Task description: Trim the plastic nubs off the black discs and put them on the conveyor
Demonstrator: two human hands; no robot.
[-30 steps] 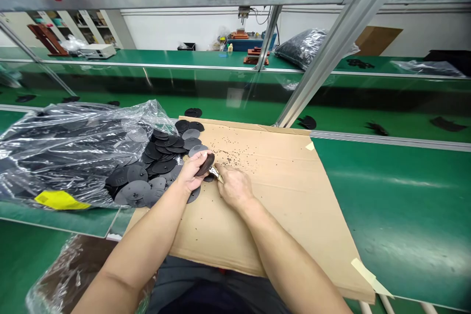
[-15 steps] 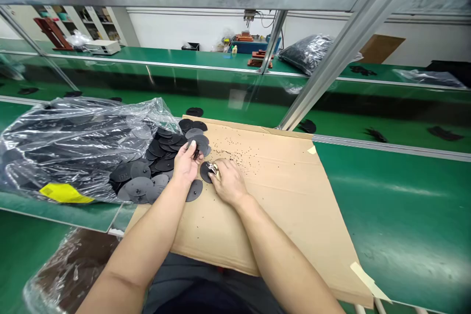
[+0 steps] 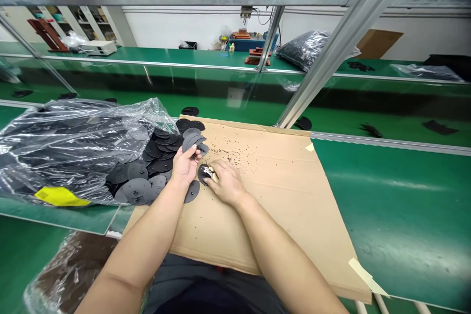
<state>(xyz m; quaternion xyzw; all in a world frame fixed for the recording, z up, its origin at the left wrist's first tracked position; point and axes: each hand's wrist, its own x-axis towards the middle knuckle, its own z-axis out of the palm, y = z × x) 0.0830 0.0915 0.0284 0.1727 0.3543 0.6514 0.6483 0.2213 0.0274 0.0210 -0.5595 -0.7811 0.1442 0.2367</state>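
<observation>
Over the cardboard [image 3: 287, 206], the left hand [image 3: 185, 166], pinching a black disc [image 3: 192, 143], has shifted from the metal tool [image 3: 208, 171] in the right hand's [image 3: 228, 184] grasp to the pile [image 3: 162, 149], separating disc from tool.

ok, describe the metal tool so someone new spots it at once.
Find the big brown cardboard sheet. Toward its left side, just right of the heap of black discs, the person's right hand holds the tool over a single black disc. It is the small shiny metal piece, bright against the dull black discs nearby.
</observation>
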